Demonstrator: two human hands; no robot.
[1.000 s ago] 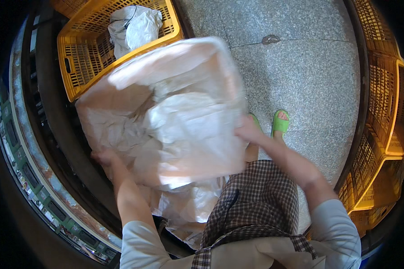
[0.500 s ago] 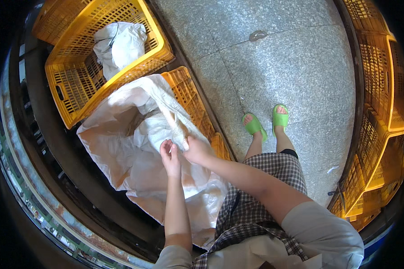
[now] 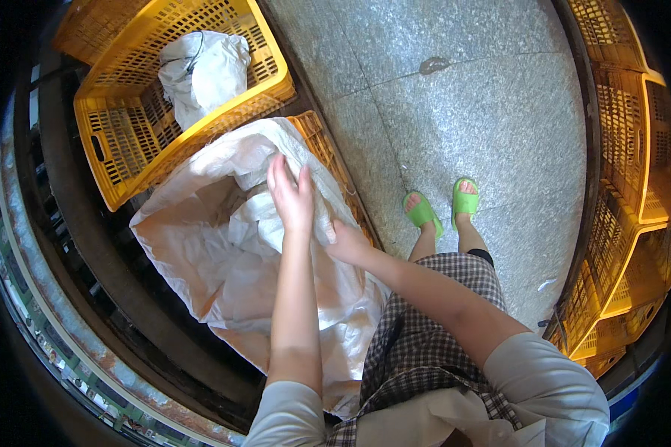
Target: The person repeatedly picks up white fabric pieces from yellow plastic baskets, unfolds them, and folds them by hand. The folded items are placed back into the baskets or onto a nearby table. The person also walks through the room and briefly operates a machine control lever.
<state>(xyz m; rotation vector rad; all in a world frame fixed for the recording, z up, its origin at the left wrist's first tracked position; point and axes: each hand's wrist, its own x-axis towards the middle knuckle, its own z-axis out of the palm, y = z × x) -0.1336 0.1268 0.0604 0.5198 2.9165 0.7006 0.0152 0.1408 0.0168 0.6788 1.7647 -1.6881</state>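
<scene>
Over the lower yellow crate (image 3: pixel 334 160), the left hand (image 3: pixel 291 195) presses flat and open on the white sack (image 3: pixel 224 253) draped there, while the right hand (image 3: pixel 344 240) pinches its edge, apparently to hold the mouth open.

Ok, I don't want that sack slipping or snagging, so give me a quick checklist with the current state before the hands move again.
1. Left hand on the white woven sack: ok, it lies flat on the sack's upper folds, fingers straight, no grip.
2. Right hand holding the sack's edge: cannot tell, its fingers are hidden in the fabric.
3. Sack supported: ok, it rests over a yellow crate.
4. Sack mouth open: not ok, fabric is crumpled over it.
5. Neighbouring yellow crate free: not ok, a white bundle lies in it.
6. Feet apart from the crates: ok, green sandals stand on bare floor.
</scene>
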